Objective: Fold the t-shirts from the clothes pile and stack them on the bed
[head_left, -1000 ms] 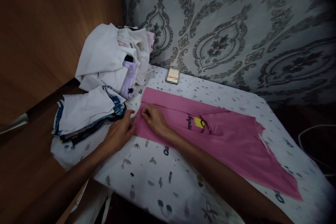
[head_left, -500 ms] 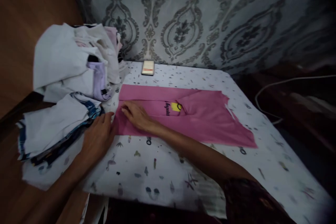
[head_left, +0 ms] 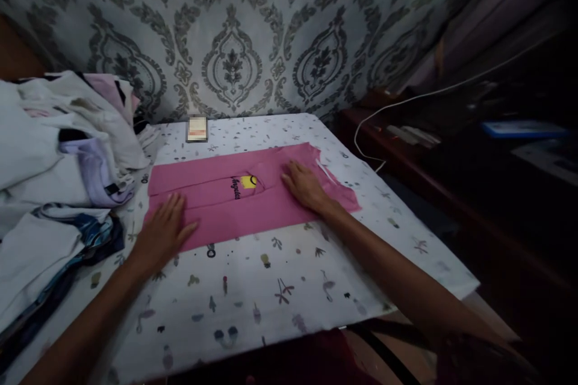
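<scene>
A pink shirt (head_left: 217, 219) lies flat on the patterned white cloth, its sides folded inward lengthwise. Black lettering and a yellow patch show in the gap between the folded sides. My left hand (head_left: 165, 228) rests on the shirt's left end, fingers spread and flat. Toward the other end, my right hand (head_left: 304, 186) lies on the fabric with its fingers stretched out. Neither hand grips anything.
A heap of white and lilac clothes (head_left: 31, 156) stands at the left, with folded garments (head_left: 40, 252) in front. A small card-like item (head_left: 197, 130) sits near the wall. A white cable (head_left: 406, 99) hangs beyond the cloth-covered table's (head_left: 253, 307) right edge.
My right hand has moved from the shirt's left end to its right part. My left hand has come onto the shirt's left end. The view has turned to the right.
</scene>
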`<state>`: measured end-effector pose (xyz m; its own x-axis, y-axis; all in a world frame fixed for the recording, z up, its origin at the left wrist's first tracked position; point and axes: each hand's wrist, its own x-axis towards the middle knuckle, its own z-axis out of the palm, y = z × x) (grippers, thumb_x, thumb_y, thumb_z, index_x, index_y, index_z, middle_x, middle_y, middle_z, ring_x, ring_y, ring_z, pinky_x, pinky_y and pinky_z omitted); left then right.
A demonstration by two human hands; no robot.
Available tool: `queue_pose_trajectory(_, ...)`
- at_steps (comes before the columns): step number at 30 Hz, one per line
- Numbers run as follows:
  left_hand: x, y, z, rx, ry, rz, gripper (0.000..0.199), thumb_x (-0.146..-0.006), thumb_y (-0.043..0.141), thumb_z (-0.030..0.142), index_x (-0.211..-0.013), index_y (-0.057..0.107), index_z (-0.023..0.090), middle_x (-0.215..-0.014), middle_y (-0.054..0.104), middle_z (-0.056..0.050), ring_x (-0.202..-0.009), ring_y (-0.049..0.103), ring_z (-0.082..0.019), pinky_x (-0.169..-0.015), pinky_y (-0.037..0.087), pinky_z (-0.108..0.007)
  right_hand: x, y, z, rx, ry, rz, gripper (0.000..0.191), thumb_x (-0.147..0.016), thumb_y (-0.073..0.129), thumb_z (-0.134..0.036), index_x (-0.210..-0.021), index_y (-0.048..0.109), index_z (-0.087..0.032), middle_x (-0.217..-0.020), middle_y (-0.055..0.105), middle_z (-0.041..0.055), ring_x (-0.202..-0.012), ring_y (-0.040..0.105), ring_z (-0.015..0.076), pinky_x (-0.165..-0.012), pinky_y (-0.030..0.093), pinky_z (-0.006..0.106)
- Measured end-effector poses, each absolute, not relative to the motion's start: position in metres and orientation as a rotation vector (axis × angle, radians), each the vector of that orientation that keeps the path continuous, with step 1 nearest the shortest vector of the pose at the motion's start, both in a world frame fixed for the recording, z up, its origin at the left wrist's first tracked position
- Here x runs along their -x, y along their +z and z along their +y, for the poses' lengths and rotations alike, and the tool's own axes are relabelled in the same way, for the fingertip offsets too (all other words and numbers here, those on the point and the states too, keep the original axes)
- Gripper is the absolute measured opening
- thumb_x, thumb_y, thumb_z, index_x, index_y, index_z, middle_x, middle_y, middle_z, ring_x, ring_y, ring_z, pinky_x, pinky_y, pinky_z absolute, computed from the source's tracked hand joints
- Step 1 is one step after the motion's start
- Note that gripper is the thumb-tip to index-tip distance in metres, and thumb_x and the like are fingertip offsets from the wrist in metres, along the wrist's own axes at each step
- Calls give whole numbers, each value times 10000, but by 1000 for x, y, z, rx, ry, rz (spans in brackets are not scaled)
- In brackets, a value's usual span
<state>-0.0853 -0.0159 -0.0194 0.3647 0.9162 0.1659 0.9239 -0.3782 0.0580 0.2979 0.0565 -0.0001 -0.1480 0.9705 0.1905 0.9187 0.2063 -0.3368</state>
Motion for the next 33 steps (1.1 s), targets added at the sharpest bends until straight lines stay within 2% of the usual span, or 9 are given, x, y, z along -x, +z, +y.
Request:
queue_pose_trajectory(5,129,-27,-26,2514,-223,-1630,537,-998,258,410,-1397,527,172,-1555,433,-196,-1498,297,-352,-1132,350,-603,-335,-5,38,1855,161,-2030,485,-1003,422,-330,-1401,506,-66,-1489,486,224,-1408,422,322,-1182,315,490)
queue_pose_trajectory(8,119,-16,-26,2480,-204,-1619,486,-1001,268,352,-1407,502,223,-1550,450,-169,-1488,322,-351,-1121,335,-656,-332,3,29,1770,155,-2024,391,-996,441,-287,-1320,565,-106,-1432,536,198,-1376,450,297,-1165,335,489)
queue_pose_trajectory(13,22,18,-2,2614,-414,-1509,652,-993,330,481,-1515,322,89,-1538,437,-234,-1462,370,-352,-1158,355,-571,-323,12,18,1605,133,-2148,322,-989,471,-273,-1272,594,-182,-1425,550,151,-1379,447,286,-1166,317,536)
queue_pose_trajectory(19,-115,19,38,2870,-352,-1221,634,-1016,305,460,-1505,375,62,-1593,357,-214,-1509,279,-313,-1218,271,-519,-320,3,13,1613,149,-2204,435,-987,514,-311,-1366,537,-99,-1505,469,221,-1435,397,313,-1190,297,517)
queue_pose_trajectory(23,-134,-3,60,2807,-238,-1235,705,-1006,304,508,-1481,400,-4,-1557,365,-294,-1486,304,-386,-1178,298,-584,-321,-1,11,1656,158,-2199,495,-987,520,-340,-1408,499,-82,-1516,448,238,-1443,379,322,-1190,289,520)
queue_pose_trajectory(26,-129,-13,67,2762,-261,-1220,729,-1003,281,527,-1477,405,-13,-1541,386,-304,-1474,327,-394,-1172,297,-591,-338,6,2,1655,125,-2163,434,-970,545,-334,-1351,552,-127,-1506,466,208,-1411,405,314,-1156,324,515)
queue_pose_trajectory(28,-126,-15,67,2747,-287,-1213,727,-1002,268,534,-1481,404,4,-1542,394,-291,-1478,326,-384,-1172,297,-587,-360,14,-9,1708,98,-2045,319,-971,520,-292,-1243,613,-154,-1408,555,176,-1297,501,292,-1080,396,484)
queue_pose_trajectory(30,-125,-16,66,2744,-301,-1210,723,-1003,259,540,-1485,399,19,-1548,393,-281,-1480,324,-375,-1173,299,-580,-388,19,-22,1825,139,-1841,240,-973,470,-250,-1099,654,-159,-1180,662,142,-1066,603,248,-932,466,407)
queue_pose_trajectory(33,-127,-10,63,2760,-297,-1211,727,-1000,269,538,-1463,417,-3,-1537,397,-301,-1468,341,-394,-1168,300,-585,-427,20,-40,1934,377,-1590,238,-951,436,-213,-862,653,-171,-769,646,37,-732,575,172,-716,439,300)
